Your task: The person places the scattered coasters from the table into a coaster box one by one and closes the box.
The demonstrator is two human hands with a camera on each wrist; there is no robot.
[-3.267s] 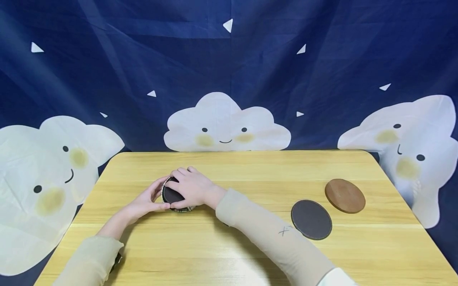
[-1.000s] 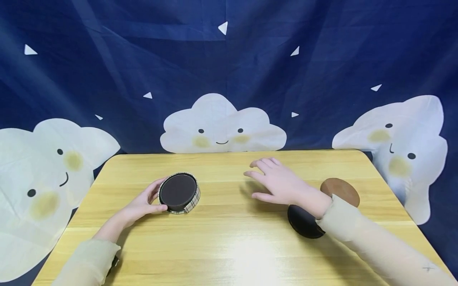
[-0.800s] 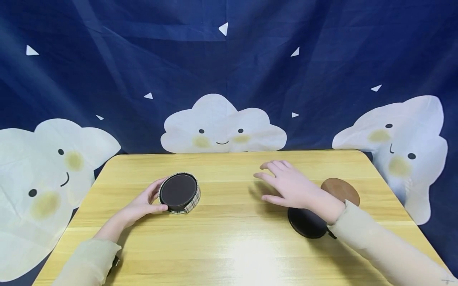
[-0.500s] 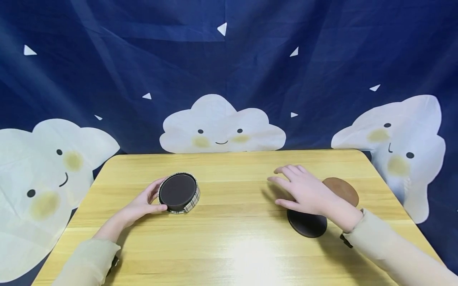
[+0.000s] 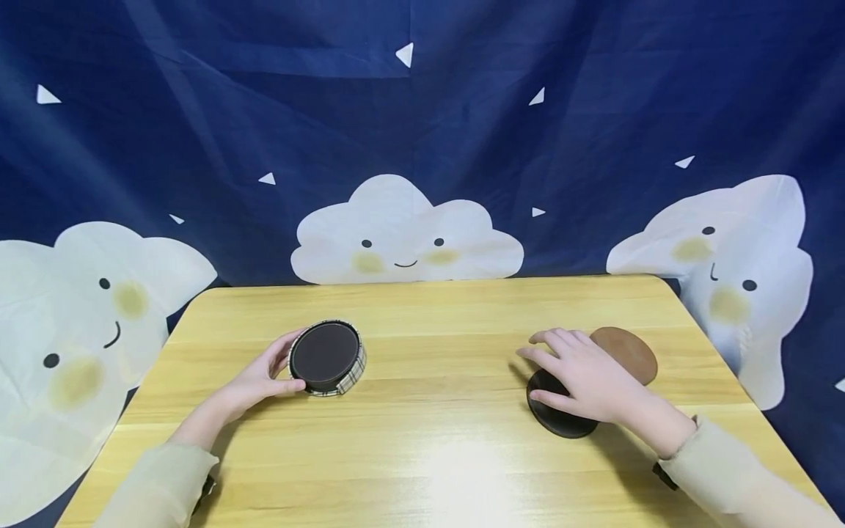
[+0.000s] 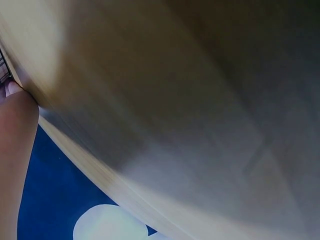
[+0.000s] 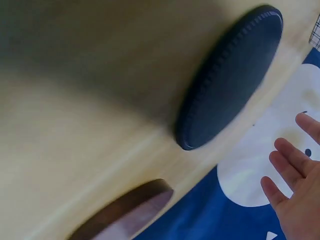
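In the head view my left hand (image 5: 267, 375) holds the side of a round plaid coaster holder (image 5: 354, 374), thumb in front and fingers behind. A dark coaster (image 5: 326, 353) lies inside it, flush near the rim. The left wrist view catches only part of that hand and a sliver of plaid. Over at the right, my right hand (image 5: 587, 378) hovers above a loose dark coaster (image 5: 560, 423) with its fingers spread, holding nothing. The right wrist view shows a gap between the fingers and this stitched-edge coaster (image 7: 230, 82). A brown round coaster (image 5: 627, 353) lies just behind, partly covered by the hand.
Everything stands on a light wooden table (image 5: 409, 440) with rounded far corners. A dark blue cloth (image 5: 370, 110) with smiling white clouds hangs behind the table's far edge. Glare brightens the table's front middle.
My right hand has left the coaster holder and moved right, then down over the loose dark coaster. The left hand has stayed on the holder, where the dark coaster top is now uncovered.
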